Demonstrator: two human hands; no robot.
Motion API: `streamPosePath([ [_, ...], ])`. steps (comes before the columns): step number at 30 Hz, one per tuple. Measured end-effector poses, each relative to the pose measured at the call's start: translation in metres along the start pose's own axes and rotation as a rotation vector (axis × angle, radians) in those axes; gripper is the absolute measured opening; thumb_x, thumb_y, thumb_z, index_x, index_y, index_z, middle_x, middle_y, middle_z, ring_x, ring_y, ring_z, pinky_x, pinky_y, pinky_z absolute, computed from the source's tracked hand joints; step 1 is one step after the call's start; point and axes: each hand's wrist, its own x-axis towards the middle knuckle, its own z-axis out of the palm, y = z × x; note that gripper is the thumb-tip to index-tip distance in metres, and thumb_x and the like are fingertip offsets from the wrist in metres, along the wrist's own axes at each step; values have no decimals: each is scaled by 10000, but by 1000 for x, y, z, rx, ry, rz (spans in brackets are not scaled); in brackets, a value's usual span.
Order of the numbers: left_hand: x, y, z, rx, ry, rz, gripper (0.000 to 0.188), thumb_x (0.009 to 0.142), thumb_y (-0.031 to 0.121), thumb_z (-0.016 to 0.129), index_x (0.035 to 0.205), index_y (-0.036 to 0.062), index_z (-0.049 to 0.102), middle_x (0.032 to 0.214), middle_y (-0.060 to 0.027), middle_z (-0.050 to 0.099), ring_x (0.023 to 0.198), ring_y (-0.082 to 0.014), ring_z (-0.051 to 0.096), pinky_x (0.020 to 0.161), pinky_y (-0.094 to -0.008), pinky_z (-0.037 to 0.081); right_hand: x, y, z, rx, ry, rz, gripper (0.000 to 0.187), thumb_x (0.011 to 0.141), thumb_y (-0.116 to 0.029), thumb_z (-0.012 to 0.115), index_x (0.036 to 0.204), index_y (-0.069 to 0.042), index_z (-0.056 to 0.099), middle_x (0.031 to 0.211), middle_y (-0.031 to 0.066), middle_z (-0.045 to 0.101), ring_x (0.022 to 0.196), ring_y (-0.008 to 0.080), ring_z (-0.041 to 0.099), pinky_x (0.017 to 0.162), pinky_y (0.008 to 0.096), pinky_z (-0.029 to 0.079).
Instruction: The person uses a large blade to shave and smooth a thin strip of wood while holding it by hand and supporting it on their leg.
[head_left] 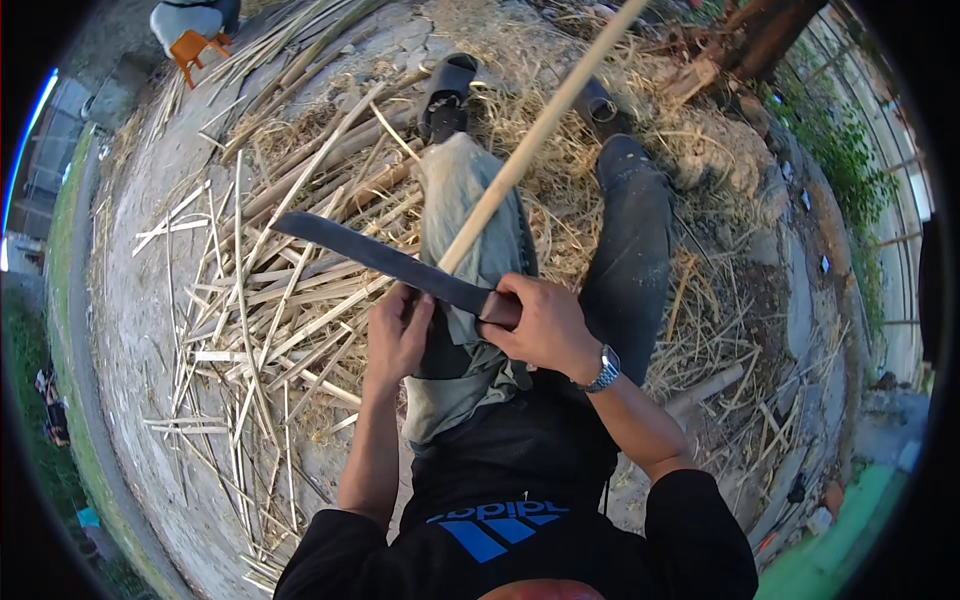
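Hands near, over the lap: right hand closed around machete handle, left hand fingers pinching bamboo pole beneath the blade. Pole looks light, stiff, splintery; best gripped low. Split strips litter far left.

Bare ground strewn with split bamboo strips.

Bamboo strips crowding the left

Dark grey machete blade centre frame, pale tan bamboo pole upper mid, straw-yellow split strips left, orange stool upper left, silver wristwatch, grey-green cloth.
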Motion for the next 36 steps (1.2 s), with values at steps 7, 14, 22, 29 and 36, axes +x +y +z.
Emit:
streamPosePath([
  [7,4,4,1,-2,16,-8,384,1054,352,618,904,0,652,660,8,569,579,-54,465,529,-244,355,-34,-22,-4,-116,226,-46,553,787,-319,863,1186,-48,592,1311,175,503,1371,408,404,1168,635,239],
  [14,9,3,12,173,44,64,414,1047,330,651,818,-15,633,618,29,522,579,-50,418,514,-257,319,-63,-30,-34,-104,418,27,298,801,-255,851,990,-101,680,1129,90,637,1261,270,539,1106,615,190],
  [22,7,5,15,349,107,144,438,1041,367,651,834,-18,644,628,8,551,577,-65,423,512,-281,327,-49,-16,-29,215,796,-323,198,744,-90,785,878,-116,642,698,-30,586,586,166,562,693,358,406],
  [29,3,-4,15,275,91,64,444,1064,396,610,860,1,604,645,27,495,579,-65,385,505,-282,291,-48,-1,22,-7,127,57,493,787,-258,831,1155,-72,561,905,97,681,799,303,697,755,435,527],
  [36,-1,7,-4,-4,-97,-32,335,1110,325,488,945,48,576,620,41,442,537,-43,370,495,-234,281,-45,0,13,5,-27,137,408,842,-320,788,1019,7,619,855,179,714,745,362,734,643,467,582],
])
